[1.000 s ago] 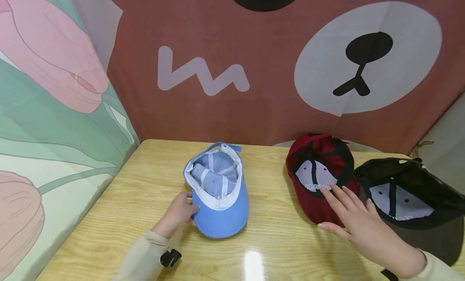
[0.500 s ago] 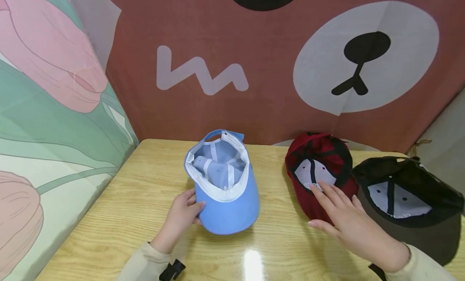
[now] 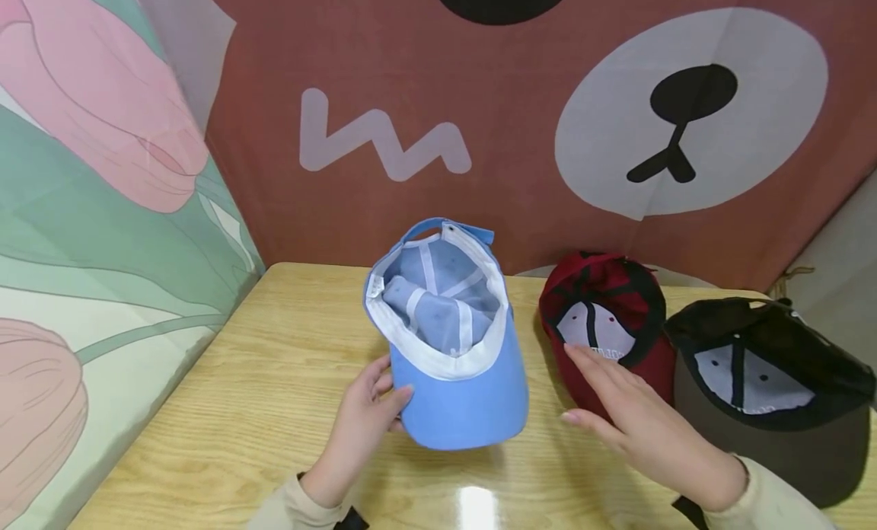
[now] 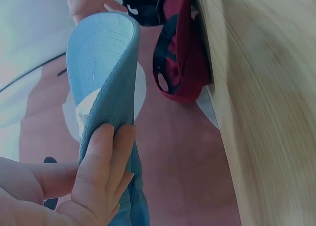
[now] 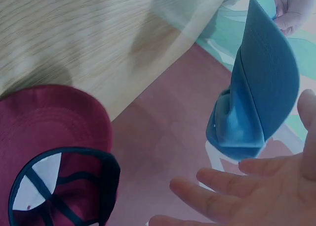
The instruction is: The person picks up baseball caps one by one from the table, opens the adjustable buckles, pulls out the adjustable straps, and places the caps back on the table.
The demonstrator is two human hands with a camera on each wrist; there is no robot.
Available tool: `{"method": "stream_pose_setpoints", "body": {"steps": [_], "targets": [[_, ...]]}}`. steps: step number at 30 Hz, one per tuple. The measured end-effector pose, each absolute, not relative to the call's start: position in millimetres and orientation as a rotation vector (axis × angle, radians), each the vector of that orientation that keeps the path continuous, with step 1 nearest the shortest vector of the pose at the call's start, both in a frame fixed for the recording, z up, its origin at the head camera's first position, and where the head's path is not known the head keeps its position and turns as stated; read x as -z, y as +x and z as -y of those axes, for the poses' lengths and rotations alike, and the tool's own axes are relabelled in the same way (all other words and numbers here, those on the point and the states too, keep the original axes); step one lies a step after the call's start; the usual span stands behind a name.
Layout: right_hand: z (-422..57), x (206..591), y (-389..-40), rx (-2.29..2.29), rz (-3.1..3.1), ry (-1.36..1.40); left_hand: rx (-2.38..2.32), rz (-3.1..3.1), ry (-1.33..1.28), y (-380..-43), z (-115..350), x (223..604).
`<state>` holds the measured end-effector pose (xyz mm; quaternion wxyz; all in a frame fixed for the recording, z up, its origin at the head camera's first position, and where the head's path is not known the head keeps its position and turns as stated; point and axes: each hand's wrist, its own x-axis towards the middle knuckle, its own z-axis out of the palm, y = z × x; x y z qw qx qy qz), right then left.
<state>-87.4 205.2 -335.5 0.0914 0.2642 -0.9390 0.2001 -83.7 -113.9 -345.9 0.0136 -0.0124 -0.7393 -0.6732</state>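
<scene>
A light blue baseball cap point(image 3: 462, 408) is held up off the table with its hollow inside facing the head camera and its brim toward me. My left hand point(image 3: 366, 416) pinches the brim's left edge, thumb on top and fingers beneath, as the left wrist view also shows on the cap point(image 4: 106, 53). To the right, my right hand point(image 3: 644, 427) hovers with its fingers extended, holding nothing. In the head view it overlaps a dark red cap point(image 3: 575, 362) that lies upturned on the table. In the right wrist view its spread fingers point(image 5: 217, 186) are apart from the blue cap.
A black cap with a dark grey brim point(image 3: 808, 454) lies upturned at the right, against the red one. The wooden table point(image 3: 274, 347) ends at a brown cloth backdrop point(image 3: 384, 218) with a bear's face. A flower-print cloth point(image 3: 123, 248) hangs at the left.
My left hand has lifted the blue cap off the table and moved it rightward, its opening now tilted more toward me. My right hand has shifted a little to the left.
</scene>
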Motion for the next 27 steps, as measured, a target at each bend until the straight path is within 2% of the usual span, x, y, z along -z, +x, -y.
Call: {"method": "stream_pose_setpoints", "body": {"steps": [20, 27], "targets": [[-179, 328, -85, -1.191, 2.792, 0.793, 2.180, 2.204, -0.143, -72, 96, 347], [-178, 331, -86, -1.307, 2.656, 0.953, 2.185, 2.193, -0.191, -68, 90, 348]]}}
